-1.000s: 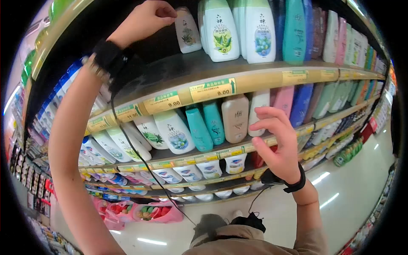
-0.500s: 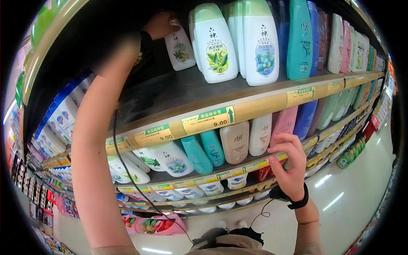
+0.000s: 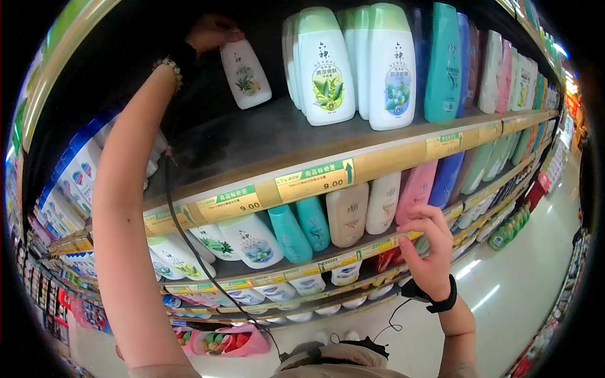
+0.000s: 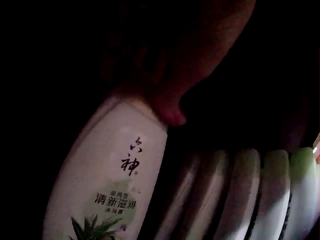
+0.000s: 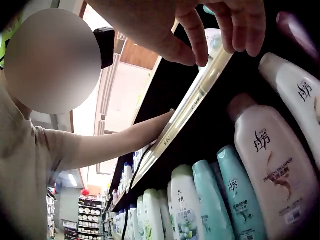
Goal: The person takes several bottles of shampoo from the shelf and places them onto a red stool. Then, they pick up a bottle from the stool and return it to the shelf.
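White, smooth rounded bottle [image 3: 245, 74] tilts in the left hand [image 3: 211, 31] gripping its cap; right hand [image 3: 430, 249] loosely curled, holding nothing.

Deep shadow at the shelf's back hides most of the left hand [image 3: 211, 31] gripping the white bottle [image 3: 246, 74]. In the left wrist view its base is cut off.

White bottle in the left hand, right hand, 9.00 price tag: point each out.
white bottle [image 3: 246, 75], head view, on its front label.
right hand [image 3: 430, 249], head view, middle of the hand at the shelf edge.
9.00 price tag [image 3: 315, 180], head view, centre of the tag.
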Demonstrator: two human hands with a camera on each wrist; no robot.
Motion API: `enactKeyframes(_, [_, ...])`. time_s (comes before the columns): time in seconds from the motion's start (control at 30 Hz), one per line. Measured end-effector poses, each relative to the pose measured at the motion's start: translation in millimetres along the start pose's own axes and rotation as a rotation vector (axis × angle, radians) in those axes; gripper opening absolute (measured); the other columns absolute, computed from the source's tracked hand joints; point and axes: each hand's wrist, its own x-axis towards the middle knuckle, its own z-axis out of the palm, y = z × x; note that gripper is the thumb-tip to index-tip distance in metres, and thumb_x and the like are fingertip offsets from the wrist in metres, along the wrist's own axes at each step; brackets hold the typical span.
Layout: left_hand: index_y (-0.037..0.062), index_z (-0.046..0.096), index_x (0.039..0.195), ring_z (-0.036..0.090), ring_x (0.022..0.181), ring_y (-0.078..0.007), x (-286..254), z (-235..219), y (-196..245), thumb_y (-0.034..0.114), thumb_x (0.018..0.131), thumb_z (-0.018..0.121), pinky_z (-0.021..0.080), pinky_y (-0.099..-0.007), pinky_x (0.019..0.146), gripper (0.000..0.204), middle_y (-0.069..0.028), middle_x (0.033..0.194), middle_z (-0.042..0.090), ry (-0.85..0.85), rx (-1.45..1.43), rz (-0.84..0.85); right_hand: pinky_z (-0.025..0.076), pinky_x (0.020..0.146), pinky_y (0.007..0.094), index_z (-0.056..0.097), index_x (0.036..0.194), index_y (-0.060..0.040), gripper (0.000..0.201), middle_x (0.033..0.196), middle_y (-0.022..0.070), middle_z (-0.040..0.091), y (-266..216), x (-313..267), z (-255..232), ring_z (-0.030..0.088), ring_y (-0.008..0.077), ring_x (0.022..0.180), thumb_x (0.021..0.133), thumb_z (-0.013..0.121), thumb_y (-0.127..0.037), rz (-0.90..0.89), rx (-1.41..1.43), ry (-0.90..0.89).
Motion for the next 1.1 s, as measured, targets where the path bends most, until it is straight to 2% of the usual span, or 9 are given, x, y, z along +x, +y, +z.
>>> enactKeyframes(0.07, [0.0042, 0.056, 0.116, 0.06, 0.096, -0.0286, -4, 4, -5, 0.04, 0.069, 0.076, 0.052, -0.0384, 0.082, 0.062, -0.0172, 0.11, 0.059, -0.054, -0.027, -0.003, 0.045, 0.078, 0.0308, 0.063, 0.083, -0.003, 0.016, 0.104, 0.013, 0.054, 0, 0, 3, 0.056, 0.0243, 0.09, 0.069, 0.065, 0.003, -0.011, -0.01, -0.011])
enactKeyframes(0.27, [0.0044, 0.062, 0.108, 0.061, 0.093, -0.0277, -5, 10, 6, 0.04, 0.068, 0.076, 0.052, -0.0386, 0.081, 0.055, -0.0163, 0.106, 0.06, 0.023, 0.049, 0.057, 0.045, 0.078, 0.0307, 0.062, 0.083, -0.0026, 0.015, 0.104, 0.0132, 0.054, 1, 1, 8, 0.057, 0.0248, 0.09, 0.069, 0.065, 0.002, -0.037, -0.032, -0.027])
enactKeyframes(0.37, [0.0014, 0.061, 0.105, 0.06, 0.095, -0.0259, -3, 5, 13, 0.029, 0.069, 0.078, 0.05, -0.038, 0.084, 0.048, -0.0154, 0.104, 0.062, -0.055, 0.184, 0.085, 0.045, 0.078, 0.0307, 0.062, 0.083, -0.0027, 0.015, 0.103, 0.0134, 0.055, 2, 0, 6, 0.057, 0.0251, 0.091, 0.069, 0.065, 0.002, -0.042, -0.037, -0.025])
enactKeyframes(0.47, [0.0015, 0.062, 0.102, 0.06, 0.096, -0.0263, -4, 5, 16, 0.027, 0.068, 0.078, 0.05, -0.0384, 0.084, 0.045, -0.0145, 0.105, 0.062, 0.002, 0.309, 0.116, 0.045, 0.077, 0.0308, 0.062, 0.083, -0.0028, 0.015, 0.102, 0.0136, 0.055, -1, 0, 3, 0.058, 0.0251, 0.09, 0.069, 0.065, 0.002, -0.024, -0.031, -0.015])
enactKeyframes(0.57, [0.0006, 0.062, 0.103, 0.059, 0.097, -0.0266, -6, 5, 19, 0.021, 0.068, 0.077, 0.049, -0.0379, 0.086, 0.043, -0.0143, 0.106, 0.061, -0.011, 0.242, 0.088, 0.046, 0.076, 0.0305, 0.062, 0.082, -0.0028, 0.014, 0.102, 0.0135, 0.055, -2, 1, 0, 0.059, 0.0247, 0.087, 0.069, 0.065, 0.002, -0.045, -0.043, -0.005])
enactKeyframes(0.67, [-0.0005, 0.061, 0.103, 0.058, 0.099, -0.0268, -6, -6, 19, 0.013, 0.068, 0.076, 0.048, -0.0376, 0.088, 0.04, -0.0147, 0.106, 0.061, -0.134, 0.145, 0.185, 0.046, 0.075, 0.0298, 0.062, 0.082, -0.0027, 0.014, 0.103, 0.0133, 0.055, -2, 2, -3, 0.059, 0.0239, 0.085, 0.07, 0.065, 0.003, -0.082, -0.067, 0.002])
enactKeyframes(0.87, [0.0023, 0.059, 0.109, 0.058, 0.101, -0.0278, -16, -1, 24, 0.004, 0.065, 0.074, 0.046, -0.0383, 0.091, 0.046, -0.0147, 0.109, 0.06, -0.069, 0.176, 0.172, 0.047, 0.073, 0.0292, 0.062, 0.082, -0.0028, 0.014, 0.103, 0.0127, 0.055, -5, -3, -2, 0.06, 0.0232, 0.082, 0.07, 0.065, 0.003, -0.053, -0.043, 0.004])
enactKeyframes(0.97, [0.0059, 0.059, 0.113, 0.057, 0.102, -0.0282, -24, 0, 35, 0.004, 0.064, 0.074, 0.046, -0.039, 0.091, 0.051, -0.0148, 0.112, 0.058, -0.01, 0.281, 0.122, 0.047, 0.072, 0.0293, 0.062, 0.083, -0.0029, 0.015, 0.103, 0.0125, 0.054, -5, -3, -5, 0.06, 0.0225, 0.08, 0.07, 0.065, 0.003, -0.059, -0.053, 0.005])
enactKeyframes(1.1, [0.0072, 0.058, 0.113, 0.056, 0.103, -0.0282, -15, -2, 35, 0.015, 0.074, 0.069, 0.046, -0.0394, 0.09, 0.042, -0.0147, 0.113, 0.057, -0.037, 0.429, 0.196, 0.047, 0.07, 0.0289, 0.062, 0.084, -0.0032, 0.017, 0.106, 0.0126, 0.053, -15, 10, -13, 0.06, 0.022, 0.08, 0.069, 0.065, 0.003, -0.102, -0.129, 0.021])
